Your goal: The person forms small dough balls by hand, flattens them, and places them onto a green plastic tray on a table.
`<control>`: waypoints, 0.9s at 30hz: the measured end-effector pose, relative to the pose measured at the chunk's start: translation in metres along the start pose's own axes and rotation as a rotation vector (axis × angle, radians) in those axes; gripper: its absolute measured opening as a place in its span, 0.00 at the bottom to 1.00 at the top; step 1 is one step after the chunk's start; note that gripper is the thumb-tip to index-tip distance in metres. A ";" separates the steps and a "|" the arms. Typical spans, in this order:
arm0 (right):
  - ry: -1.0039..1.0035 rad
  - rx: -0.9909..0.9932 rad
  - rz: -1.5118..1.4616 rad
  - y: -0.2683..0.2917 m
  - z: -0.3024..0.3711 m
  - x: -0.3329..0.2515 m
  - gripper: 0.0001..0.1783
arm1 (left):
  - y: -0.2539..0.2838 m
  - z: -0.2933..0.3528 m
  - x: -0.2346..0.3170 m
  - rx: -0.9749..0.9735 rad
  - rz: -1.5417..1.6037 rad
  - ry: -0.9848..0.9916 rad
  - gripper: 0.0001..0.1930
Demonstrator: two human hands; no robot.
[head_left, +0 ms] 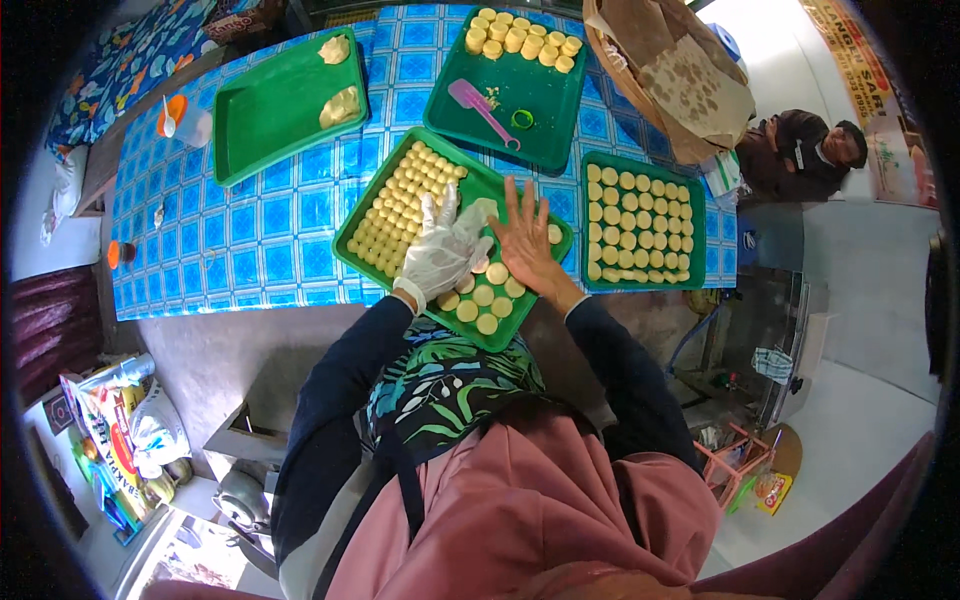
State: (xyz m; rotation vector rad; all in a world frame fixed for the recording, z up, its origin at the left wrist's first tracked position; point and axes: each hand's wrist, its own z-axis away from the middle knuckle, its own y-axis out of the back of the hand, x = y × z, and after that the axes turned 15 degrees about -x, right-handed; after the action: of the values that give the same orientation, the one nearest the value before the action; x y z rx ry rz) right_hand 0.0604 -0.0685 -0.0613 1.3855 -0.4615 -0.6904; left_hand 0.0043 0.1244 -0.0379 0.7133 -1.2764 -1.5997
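Observation:
My left hand [438, 255], in a thin whitish glove, lies over the middle of a green tray [345, 238] with its fingers stretched out. Bare and flat, my right hand [527, 240] is beside it, fingers pointing to the far side; the two hands nearly meet at the thumbs. Whatever lies under the palms is hidden. Small pale dough balls [395, 205] in close rows fill the tray's left part. Nearer to me, flattened round dough pieces [484, 296] sit at the tray's near right end. One more round piece [555, 234] shows right of my right hand.
Right of my tray stands a green tray [699, 235] of round dough pieces. Behind, another tray [440, 100] holds taller yellow rounds, a pink spatula [480, 110] and a green ring [522, 119]. A tray [285, 110] with dough lumps is far left. Someone [800, 155] sits at right.

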 end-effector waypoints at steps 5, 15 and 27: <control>-0.008 -0.060 0.000 0.005 -0.003 0.009 0.17 | -0.013 -0.003 0.001 0.059 0.120 0.003 0.29; -0.084 -0.080 -0.087 -0.001 -0.029 0.012 0.35 | -0.019 -0.008 -0.008 0.276 0.219 0.045 0.24; 0.150 -0.056 0.062 -0.004 -0.040 0.014 0.17 | -0.044 -0.019 0.015 0.355 0.501 0.424 0.11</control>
State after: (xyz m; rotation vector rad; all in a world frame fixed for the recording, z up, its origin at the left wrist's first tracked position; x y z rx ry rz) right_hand 0.0967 -0.0491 -0.0729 1.3532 -0.3623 -0.5406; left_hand 0.0010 0.1041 -0.0840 0.8161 -1.2978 -0.7775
